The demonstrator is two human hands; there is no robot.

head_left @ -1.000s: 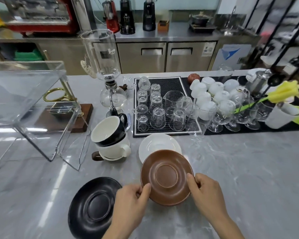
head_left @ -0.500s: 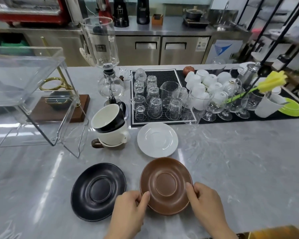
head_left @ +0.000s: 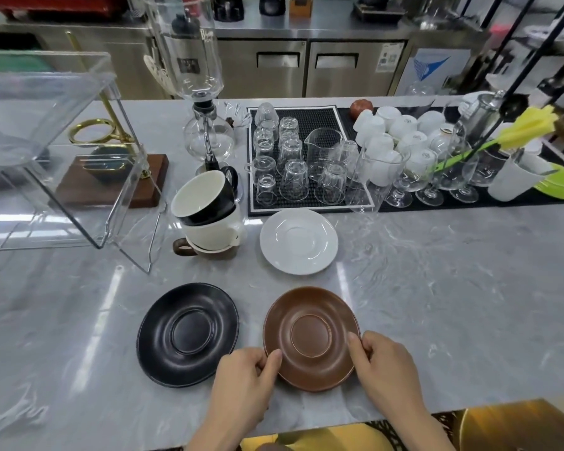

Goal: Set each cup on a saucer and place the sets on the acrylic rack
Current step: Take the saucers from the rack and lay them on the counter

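A brown saucer point(head_left: 311, 338) lies on the marble counter near its front edge. My left hand point(head_left: 243, 380) grips its left rim and my right hand point(head_left: 383, 369) grips its right rim. A black saucer point(head_left: 188, 333) lies just left of it, and a white saucer point(head_left: 298, 240) lies behind. Three cups are stacked left of the white saucer: a black cup point(head_left: 205, 196) tilted on top, a white cup point(head_left: 214, 234) under it, and a brown cup point(head_left: 181, 247) at the bottom, mostly hidden. The clear acrylic rack point(head_left: 46, 151) stands at the left.
A black mat with upturned glasses point(head_left: 293, 164) and white cups point(head_left: 391, 131) runs along the back. A glass siphon brewer point(head_left: 205, 125) stands behind the cup stack. A wooden base with a brass stand point(head_left: 111, 180) sits behind the rack. Yellow flowers point(head_left: 528, 125) are at the right.
Both hands have drawn the brown saucer off the white saucer's front edge toward me and set it beside the black saucer. The camera has tilted downward.
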